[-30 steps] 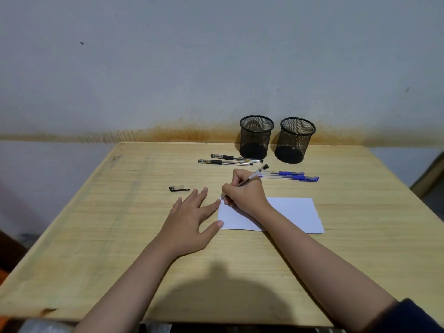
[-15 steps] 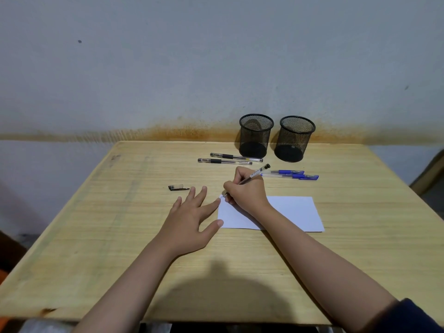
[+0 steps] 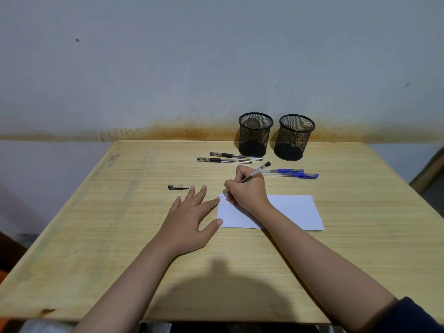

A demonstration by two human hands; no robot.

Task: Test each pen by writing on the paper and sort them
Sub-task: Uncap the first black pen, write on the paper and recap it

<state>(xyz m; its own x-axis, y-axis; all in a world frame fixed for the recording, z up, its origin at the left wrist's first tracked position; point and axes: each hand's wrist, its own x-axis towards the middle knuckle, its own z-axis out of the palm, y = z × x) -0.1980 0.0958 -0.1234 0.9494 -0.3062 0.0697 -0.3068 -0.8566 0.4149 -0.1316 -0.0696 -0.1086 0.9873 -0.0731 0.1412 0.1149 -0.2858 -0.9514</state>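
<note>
My right hand [image 3: 248, 189] grips a black pen [image 3: 258, 171], its tip touching the top left corner of the white paper [image 3: 293, 210], where a small dark mark shows. My left hand [image 3: 189, 218] lies flat on the table, fingers spread, index fingertip and thumb at the paper's left edge. A black pen cap [image 3: 177, 187] lies left of my fingers. Two black pens [image 3: 225, 158] lie side by side behind my hands. Two blue pens [image 3: 292, 173] lie to the right of my right hand.
Two black mesh pen cups, the left one [image 3: 255, 134] and the right one [image 3: 295, 137], stand at the back of the wooden table [image 3: 120, 248], against the wall. Both look empty. A dark shadow falls on the table's near edge.
The pen tip has made a small mark at the paper's corner. My right hand shifted slightly; my left hand stayed flat in place.
</note>
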